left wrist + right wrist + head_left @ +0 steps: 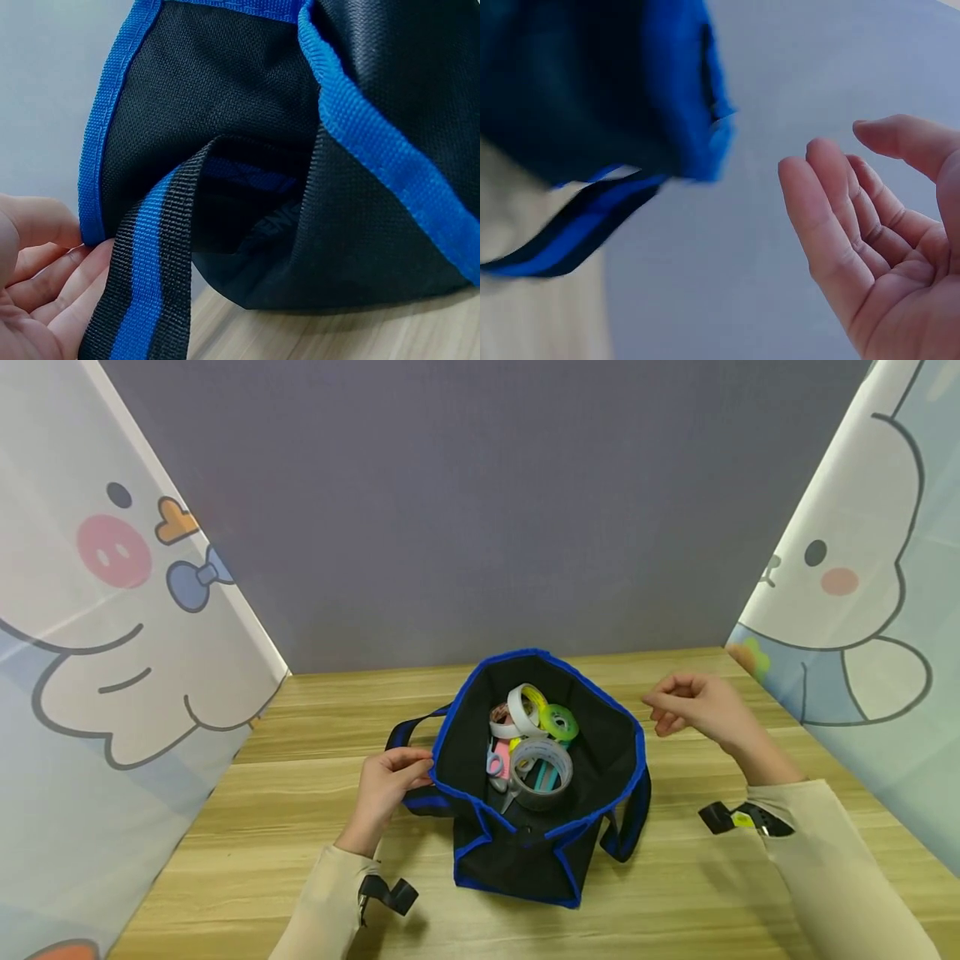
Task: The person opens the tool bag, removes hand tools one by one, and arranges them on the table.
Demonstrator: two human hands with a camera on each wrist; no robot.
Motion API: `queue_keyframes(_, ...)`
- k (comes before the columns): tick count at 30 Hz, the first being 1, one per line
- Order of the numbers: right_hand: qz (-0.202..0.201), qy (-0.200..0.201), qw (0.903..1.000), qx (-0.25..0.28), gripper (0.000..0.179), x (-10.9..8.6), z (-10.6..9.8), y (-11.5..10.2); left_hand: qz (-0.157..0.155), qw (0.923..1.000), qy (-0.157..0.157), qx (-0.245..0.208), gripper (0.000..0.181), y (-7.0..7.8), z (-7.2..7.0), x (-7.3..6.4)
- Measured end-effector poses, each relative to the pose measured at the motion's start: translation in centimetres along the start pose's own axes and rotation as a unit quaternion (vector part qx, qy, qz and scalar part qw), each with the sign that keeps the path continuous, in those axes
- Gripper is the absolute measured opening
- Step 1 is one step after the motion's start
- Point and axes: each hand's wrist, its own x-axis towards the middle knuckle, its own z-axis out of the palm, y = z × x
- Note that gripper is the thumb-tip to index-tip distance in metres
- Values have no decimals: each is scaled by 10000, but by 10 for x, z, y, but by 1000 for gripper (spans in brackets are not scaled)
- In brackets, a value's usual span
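Note:
A black fabric tool bag with blue edging stands on the table, its mouth spread wide. My left hand pinches the left corner of its rim; the striped strap hangs in front of those fingers in the left wrist view. Off to the right of the bag, my right hand is in the air, fingers loosely bent, holding nothing. Inside the bag lie a grey tape roll, a white-sided tape roll, a green tape roll, scissors with light blue handles and other small items.
The wood-grain table surrounds the bag. A grey panel stands behind it, with cartoon-printed sheets at the left and right. Another strap droops at the bag's right side.

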Motion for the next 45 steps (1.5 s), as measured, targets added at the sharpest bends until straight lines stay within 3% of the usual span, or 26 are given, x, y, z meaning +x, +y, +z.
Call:
queue_keyframes(5,-314,-47,9993,183,14,26,10,-30,-15,10000,8,-10,13,1,0,0)
queue_keyframes(10,-457,-365,9977,337,16,51,32,-52,-12,10000,50,-69,13,1,1,-1)
queue_keyframes(20,-317,-925,9940,485,15,87,85,-66,82,9998,83,-143,13,1,2,-2)
queue_keyframes(26,-75,-1446,9884,461,16,98,111,-51,127,9998,93,-130,14,1,2,-2)
queue_keyframes(30,156,-1696,9854,75,16,98,119,-29,75,9999,73,-136,14,0,2,-2)
queue_keyframes(34,313,-1765,9833,-320,18,97,120,-7,60,9999,74,-133,13,-1,2,-2)
queue_keyframes(38,535,-1930,9791,-358,23,94,117,11,88,9999,72,-110,13,-1,2,-2)
queue_keyframes(45,849,-2334,9676,-463,26,88,112,23,86,9999,67,-122,14,-2,1,-3)
